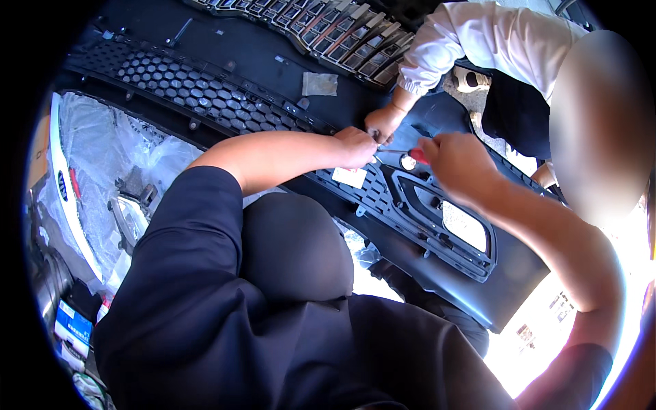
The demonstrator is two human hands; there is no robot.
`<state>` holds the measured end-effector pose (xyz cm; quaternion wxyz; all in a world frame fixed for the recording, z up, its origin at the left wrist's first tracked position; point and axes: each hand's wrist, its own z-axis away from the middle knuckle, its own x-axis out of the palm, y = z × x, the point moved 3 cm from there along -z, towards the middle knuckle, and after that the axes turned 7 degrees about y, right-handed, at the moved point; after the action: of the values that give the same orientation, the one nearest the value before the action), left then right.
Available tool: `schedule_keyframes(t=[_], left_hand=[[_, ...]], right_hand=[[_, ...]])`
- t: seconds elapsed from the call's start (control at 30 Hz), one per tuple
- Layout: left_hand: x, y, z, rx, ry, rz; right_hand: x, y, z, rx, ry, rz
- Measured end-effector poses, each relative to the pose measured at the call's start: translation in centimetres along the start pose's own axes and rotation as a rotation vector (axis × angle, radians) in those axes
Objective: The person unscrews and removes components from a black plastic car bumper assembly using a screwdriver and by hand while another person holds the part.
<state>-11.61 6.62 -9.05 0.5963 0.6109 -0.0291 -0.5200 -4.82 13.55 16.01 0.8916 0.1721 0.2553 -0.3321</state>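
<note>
Here the right hand (pixel 459 164) holds a red-handled tool (pixel 418 156), a bag's (pixel 320 84) contents unclear.

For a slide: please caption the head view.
Right hand with a thin-shafted, red-handled tool, left hand and co-worker's hand nearby, over a black plastic bumper.

The bumper (pixel 509 287) runs from the upper left of the frame to the lower right, with mesh (pixel 195 89) along its left half. A grille (pixel 321 29) lies at top centre, a packet (pixel 320 84) between grille and mesh. Near the centre, the left hand (pixel 355 147) is left of the screwdriver (pixel 418 156) in the right hand (pixel 454 166); a co-worker's hand (pixel 385 123) is just above. Plastic wrap (pixel 89 140) lies at left.
</note>
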Motion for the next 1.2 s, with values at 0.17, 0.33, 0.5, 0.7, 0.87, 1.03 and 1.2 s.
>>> schedule_keyframes(t=[0.17, 0.33, 0.5, 0.7, 0.87, 1.03, 1.2], left_hand=[[-0.3, 0.2, 0.3, -0.062, -0.033, 0.018], [-0.3, 0.1, 0.2, -0.039, -0.012, -0.01], [-0.7, 0.2, 0.1, -0.024, 0.017, -0.024], [-0.4, 0.5, 0.8, -0.036, -0.024, 0.011], [-0.1, 0.3, 0.3, -0.019, 0.006, 0.011], [-0.5, 0.2, 0.2, -0.021, 0.013, -0.004], [0.2, 0.0, 0.2, -0.027, 0.004, 0.001]], right_hand=[[0.0, 0.5, 1.0, -0.028, 0.227, -0.148], [0.7, 0.0, 1.4, -0.45, 0.333, 0.235], [1.8, 1.8, 0.0, 0.72, -0.261, -1.143], [2.0, -1.0, 1.8, -0.298, 0.258, 0.158], [3.5, -1.9, 2.3, -0.349, 0.219, 0.352], [4.5, 2.2, -1.3, 0.732, -0.291, -0.94], [2.5, -2.1, 1.4, -0.205, 0.175, 0.064]])
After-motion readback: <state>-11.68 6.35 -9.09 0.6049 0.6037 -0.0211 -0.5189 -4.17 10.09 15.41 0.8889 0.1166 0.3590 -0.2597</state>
